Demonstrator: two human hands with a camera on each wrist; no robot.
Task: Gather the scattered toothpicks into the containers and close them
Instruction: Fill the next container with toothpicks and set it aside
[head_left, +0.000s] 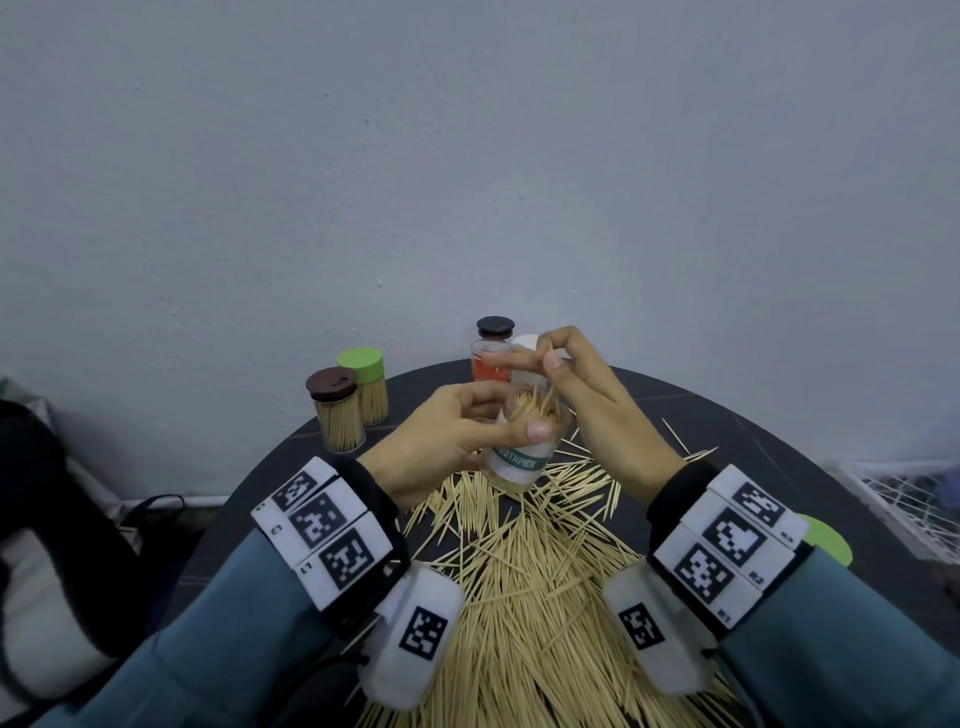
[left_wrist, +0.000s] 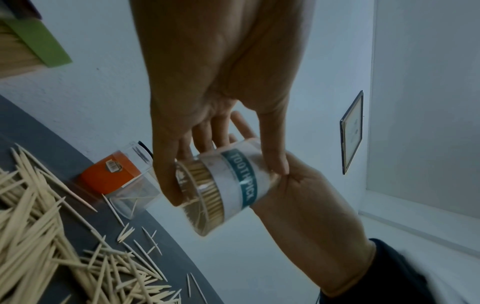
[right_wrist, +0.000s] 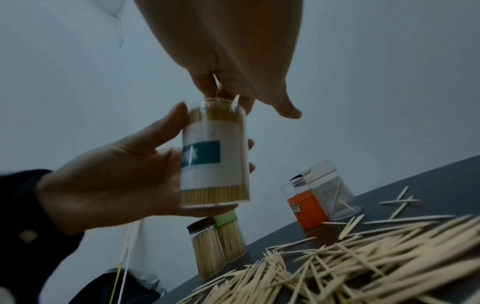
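Above the dark round table (head_left: 753, 415), an open clear container (head_left: 519, 457) labelled TOOTHPICK is gripped by the left hand (head_left: 441, 441). At its mouth, toothpicks are pinched by the right hand (head_left: 587, 395). Scattered toothpicks (head_left: 524, 582) are heaped below. Two capped containers (head_left: 348, 410) are positioned left of the hands.
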